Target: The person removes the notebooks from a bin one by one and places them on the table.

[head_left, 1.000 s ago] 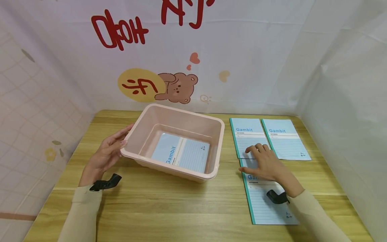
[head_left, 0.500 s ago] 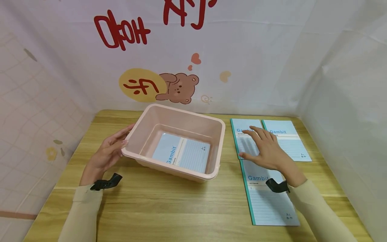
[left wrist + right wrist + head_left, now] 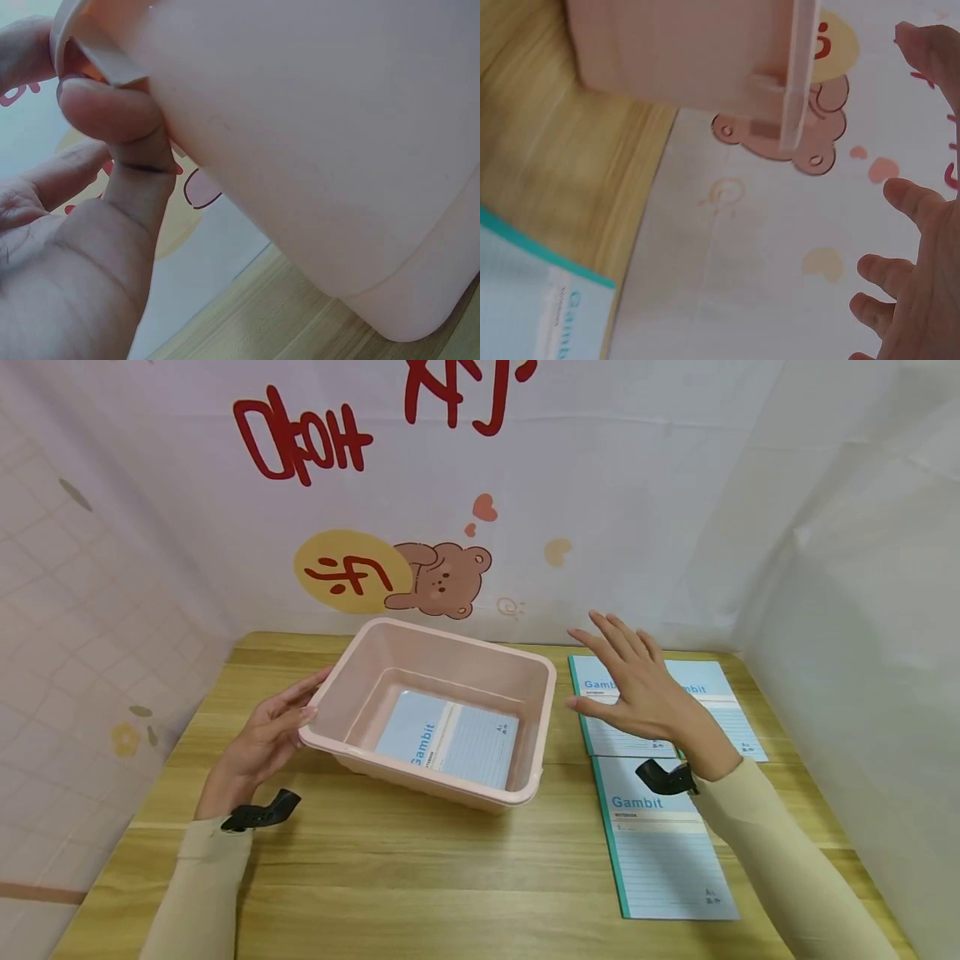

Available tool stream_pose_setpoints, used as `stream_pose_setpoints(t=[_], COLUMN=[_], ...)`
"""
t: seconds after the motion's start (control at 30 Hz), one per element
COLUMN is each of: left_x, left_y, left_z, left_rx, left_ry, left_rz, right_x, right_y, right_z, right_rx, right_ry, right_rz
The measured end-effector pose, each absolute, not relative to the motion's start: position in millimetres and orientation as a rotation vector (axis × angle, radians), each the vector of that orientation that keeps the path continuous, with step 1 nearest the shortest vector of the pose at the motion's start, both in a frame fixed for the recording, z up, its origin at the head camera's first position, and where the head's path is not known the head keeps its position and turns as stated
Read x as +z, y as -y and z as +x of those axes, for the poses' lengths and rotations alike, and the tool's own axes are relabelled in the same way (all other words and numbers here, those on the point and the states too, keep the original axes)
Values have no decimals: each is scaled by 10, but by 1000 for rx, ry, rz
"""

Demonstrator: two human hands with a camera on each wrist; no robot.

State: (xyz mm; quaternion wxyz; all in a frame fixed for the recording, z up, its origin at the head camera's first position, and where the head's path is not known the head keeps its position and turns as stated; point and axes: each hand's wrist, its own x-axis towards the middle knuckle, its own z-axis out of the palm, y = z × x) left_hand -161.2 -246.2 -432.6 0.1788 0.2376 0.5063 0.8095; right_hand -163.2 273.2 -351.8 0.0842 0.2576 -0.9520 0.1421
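A pale pink plastic basin [image 3: 450,652] stands at the middle-left of the table, with one blue-and-white notebook [image 3: 480,739] lying flat inside. My left hand [image 3: 262,743] grips the basin's left rim; the left wrist view shows the thumb [image 3: 112,112] pressed against the rim's edge. To the right of the basin, my right hand [image 3: 637,693] hovers with fingers spread, holding nothing. Beneath it lies a notebook [image 3: 626,743], partly hidden by the hand. Another notebook [image 3: 723,718] sits beside that one, also partly covered. A third notebook [image 3: 667,860] lies nearer the front.
The wooden table [image 3: 420,893] meets a white printed cloth backdrop [image 3: 637,485] at its far edge. Cloth walls [image 3: 862,652] also rise along the left and right sides.
My right hand has risen away from the front notebook, moving up and slightly left while its fingers spread wider. The left hand and the basin have stayed in place.
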Motion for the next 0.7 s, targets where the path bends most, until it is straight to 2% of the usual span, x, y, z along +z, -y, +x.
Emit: stream_pose_setpoints(t=[0.43,0.7], left_x=[-4333,-4340], left_y=[2464,2455], left_z=[-1629,-1623], left_rx=[2279,2296], left_ry=[-1441,-1399], left_rz=[678,689], right_x=[-3196,-3136], right_y=[-2112,-1684], right_z=[-1814,-1962], right_rx=[364,333], right_ry=[2791,2764], right_rz=[979,1110])
